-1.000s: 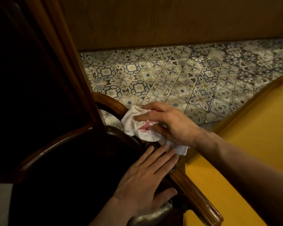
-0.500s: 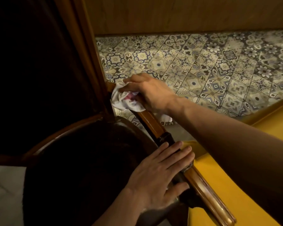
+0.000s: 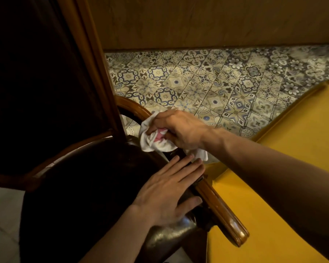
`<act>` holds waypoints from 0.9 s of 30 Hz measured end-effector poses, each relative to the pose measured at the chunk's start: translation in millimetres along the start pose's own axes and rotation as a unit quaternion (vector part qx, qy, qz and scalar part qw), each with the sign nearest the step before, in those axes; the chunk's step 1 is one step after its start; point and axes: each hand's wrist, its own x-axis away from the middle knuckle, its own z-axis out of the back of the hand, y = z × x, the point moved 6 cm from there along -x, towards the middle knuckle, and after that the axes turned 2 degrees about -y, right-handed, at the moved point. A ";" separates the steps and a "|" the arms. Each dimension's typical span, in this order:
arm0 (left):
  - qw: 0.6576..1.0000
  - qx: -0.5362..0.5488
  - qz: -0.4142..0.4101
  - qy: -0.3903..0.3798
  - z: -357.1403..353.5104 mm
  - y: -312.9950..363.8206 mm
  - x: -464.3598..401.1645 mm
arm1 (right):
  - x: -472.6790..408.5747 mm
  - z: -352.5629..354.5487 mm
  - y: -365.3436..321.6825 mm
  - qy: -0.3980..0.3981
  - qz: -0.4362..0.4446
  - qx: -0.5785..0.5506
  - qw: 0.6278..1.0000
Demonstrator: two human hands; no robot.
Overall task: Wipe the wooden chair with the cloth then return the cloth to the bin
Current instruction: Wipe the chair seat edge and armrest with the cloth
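Observation:
The wooden chair (image 3: 95, 59) fills the left side, with a dark leather seat (image 3: 87, 186) and a curved brown armrest (image 3: 222, 207) running from the backrest toward the lower right. My right hand (image 3: 180, 130) grips a crumpled white cloth (image 3: 154, 141) with a pink patch and presses it on the armrest, midway along. My left hand (image 3: 167, 194) lies flat, fingers apart, on the seat edge against the armrest, just below the cloth. No bin is in view.
A yellow upholstered seat (image 3: 273, 186) sits close on the right of the armrest. Patterned blue and cream floor tiles (image 3: 216, 82) lie beyond, ending at a brown wood-panel wall (image 3: 197, 21). Pale floor (image 3: 2, 224) shows at the lower left.
My right hand slid the cloth up the armrest toward the backrest, then back down toward my left hand. My left hand stayed flat on the seat edge.

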 end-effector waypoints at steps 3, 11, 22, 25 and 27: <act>1.000 -0.007 0.007 0.010 1.5 4.0 0.5 | 21.3 -1.8 1.2 -0.008 -0.009 -0.016 1.000; 0.999 0.029 0.040 0.018 3.5 13.0 16.6 | 49.8 -3.1 2.7 -0.001 -0.055 -0.063 0.997; 0.966 0.054 0.166 0.192 68.7 -0.5 42.6 | 131.4 -18.2 -20.4 0.046 -0.166 -0.128 0.977; 0.984 0.059 0.140 0.094 75.4 6.8 30.9 | 151.6 -14.4 -41.7 0.059 -0.182 -0.136 0.972; 0.988 0.069 0.132 0.040 81.4 12.9 27.2 | 164.8 -3.9 -55.1 0.085 -0.201 -0.149 0.965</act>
